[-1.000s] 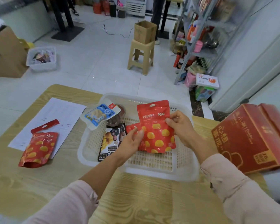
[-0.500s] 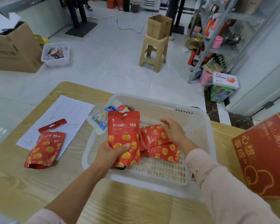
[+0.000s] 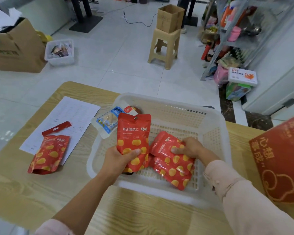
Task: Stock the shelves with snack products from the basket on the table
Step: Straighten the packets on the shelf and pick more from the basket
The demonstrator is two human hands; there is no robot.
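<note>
A blue-and-white packet [image 3: 107,121] leans over the left rim of the white basket [image 3: 215,126], just behind the upright pouch [image 3: 133,133] that you hold. This pouch hides part of the basket's left side from view. A big red box [image 3: 282,160] stands on the table [image 3: 24,192] at your right. At your left, a loose pouch [image 3: 49,153] lies flat, partly on a paper sheet [image 3: 71,116].

The table is light wood grain and the floor [image 3: 109,65] is white tile. Beyond it, a stool [image 3: 165,46] carries an open cardboard box [image 3: 170,18]. The shelf rack [image 3: 227,39], full of goods, stands at the far right.

Your left hand [image 3: 116,161] grips the upright pouch by its lower part, above the basket. Your right hand [image 3: 190,147] curls around a second pouch [image 3: 163,143] inside the basket, which lies on a third pouch [image 3: 173,173]. All are glossy red with yellow round spots and white characters.
</note>
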